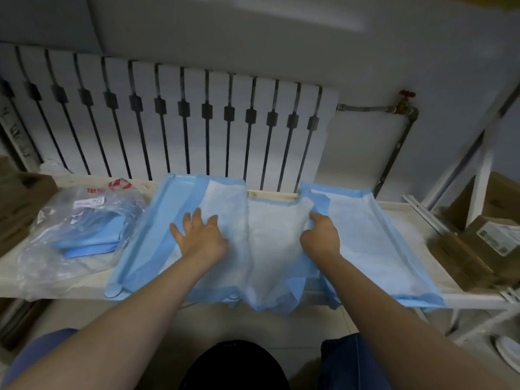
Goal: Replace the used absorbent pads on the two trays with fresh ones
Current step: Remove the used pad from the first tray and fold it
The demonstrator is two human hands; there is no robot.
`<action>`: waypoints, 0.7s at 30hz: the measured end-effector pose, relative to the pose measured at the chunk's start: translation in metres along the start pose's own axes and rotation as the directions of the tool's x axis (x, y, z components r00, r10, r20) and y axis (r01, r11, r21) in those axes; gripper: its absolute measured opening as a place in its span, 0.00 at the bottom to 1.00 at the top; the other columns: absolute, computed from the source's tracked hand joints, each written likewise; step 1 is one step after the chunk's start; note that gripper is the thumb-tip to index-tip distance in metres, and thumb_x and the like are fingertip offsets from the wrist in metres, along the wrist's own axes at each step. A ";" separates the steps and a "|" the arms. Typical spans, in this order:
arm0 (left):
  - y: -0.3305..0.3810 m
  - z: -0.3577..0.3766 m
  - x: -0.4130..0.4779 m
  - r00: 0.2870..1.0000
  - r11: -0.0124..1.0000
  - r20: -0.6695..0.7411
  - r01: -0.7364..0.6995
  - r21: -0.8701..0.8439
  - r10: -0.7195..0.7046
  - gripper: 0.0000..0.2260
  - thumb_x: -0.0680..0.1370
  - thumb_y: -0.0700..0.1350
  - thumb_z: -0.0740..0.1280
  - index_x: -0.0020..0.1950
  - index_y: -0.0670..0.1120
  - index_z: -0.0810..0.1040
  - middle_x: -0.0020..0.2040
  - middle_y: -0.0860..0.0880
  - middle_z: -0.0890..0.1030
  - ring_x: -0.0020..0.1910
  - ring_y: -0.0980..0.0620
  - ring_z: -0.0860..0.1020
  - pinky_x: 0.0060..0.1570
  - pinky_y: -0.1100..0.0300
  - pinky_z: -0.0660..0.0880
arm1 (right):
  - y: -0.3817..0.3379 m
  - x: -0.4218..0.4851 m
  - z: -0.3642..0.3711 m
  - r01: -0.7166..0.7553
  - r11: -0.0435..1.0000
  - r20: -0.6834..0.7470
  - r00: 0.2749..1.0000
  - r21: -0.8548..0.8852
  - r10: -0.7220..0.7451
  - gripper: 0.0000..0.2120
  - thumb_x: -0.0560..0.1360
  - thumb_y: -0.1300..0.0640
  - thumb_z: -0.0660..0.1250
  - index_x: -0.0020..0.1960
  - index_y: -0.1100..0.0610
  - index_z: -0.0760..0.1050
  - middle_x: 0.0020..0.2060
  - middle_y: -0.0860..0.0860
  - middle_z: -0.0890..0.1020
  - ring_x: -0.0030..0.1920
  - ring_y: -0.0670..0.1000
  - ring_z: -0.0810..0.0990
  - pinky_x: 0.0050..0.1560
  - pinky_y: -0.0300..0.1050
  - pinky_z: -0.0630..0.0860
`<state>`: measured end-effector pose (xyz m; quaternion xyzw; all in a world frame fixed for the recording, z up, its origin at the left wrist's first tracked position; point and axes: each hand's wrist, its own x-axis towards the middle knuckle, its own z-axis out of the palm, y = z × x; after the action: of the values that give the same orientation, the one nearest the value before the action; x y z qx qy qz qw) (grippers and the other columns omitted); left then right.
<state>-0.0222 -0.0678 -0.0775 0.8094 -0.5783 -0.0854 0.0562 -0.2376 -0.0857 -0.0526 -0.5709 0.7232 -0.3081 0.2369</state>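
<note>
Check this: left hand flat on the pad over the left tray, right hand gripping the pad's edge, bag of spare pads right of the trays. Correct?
One error. The head view shows the bag of spare pads lying to the left, beside the left tray, not on the right. The rest holds: the left hand presses flat on the pad, and the right hand grips its edge.

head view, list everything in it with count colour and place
left tray: 1, light blue, table centre-left
middle pad: 1, white with blue border, draped from left tray across the gap
right pad: 1, white with blue border, table right
bag of folded pads: 1, clear, table left
boxes: several, brown, both table ends
radiator: 1, white, behind table
valve: 1, red handle, pipe right of radiator
left hand: 1, flat on middle pad
right hand: 1, pinching middle pad's right edge
</note>
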 end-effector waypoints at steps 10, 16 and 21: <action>0.081 0.047 -0.021 0.933 0.955 0.209 -0.297 -0.004 0.291 0.27 0.81 0.60 0.50 0.78 0.53 0.53 0.79 0.50 0.46 0.78 0.47 0.45 0.72 0.39 0.38 | 0.050 0.029 -0.080 -0.007 0.997 -0.259 0.966 -0.082 -0.015 0.25 0.72 0.67 0.58 0.70 0.58 0.66 0.67 0.57 0.68 0.59 0.61 0.75 0.54 0.48 0.71; 0.100 0.085 -0.032 0.849 0.919 0.376 -0.394 -0.016 0.370 0.30 0.80 0.64 0.48 0.78 0.54 0.46 0.79 0.49 0.39 0.77 0.47 0.40 0.73 0.41 0.39 | 0.081 0.033 -0.085 -0.072 0.986 -0.197 0.979 -0.147 0.042 0.15 0.70 0.68 0.58 0.56 0.63 0.72 0.55 0.62 0.75 0.50 0.64 0.76 0.41 0.46 0.68; 0.094 0.093 -0.022 0.822 0.909 0.404 -0.410 -0.068 0.401 0.31 0.79 0.64 0.52 0.78 0.53 0.49 0.79 0.49 0.44 0.78 0.47 0.46 0.74 0.43 0.46 | 0.065 0.037 -0.076 -0.124 0.992 -0.049 0.991 0.030 0.125 0.06 0.71 0.67 0.60 0.46 0.59 0.70 0.40 0.56 0.72 0.45 0.59 0.75 0.44 0.48 0.74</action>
<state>-0.1353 -0.0773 -0.1495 0.6323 -0.7367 -0.2325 -0.0581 -0.3433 -0.0977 -0.0462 -0.5134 0.7591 -0.3165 0.2450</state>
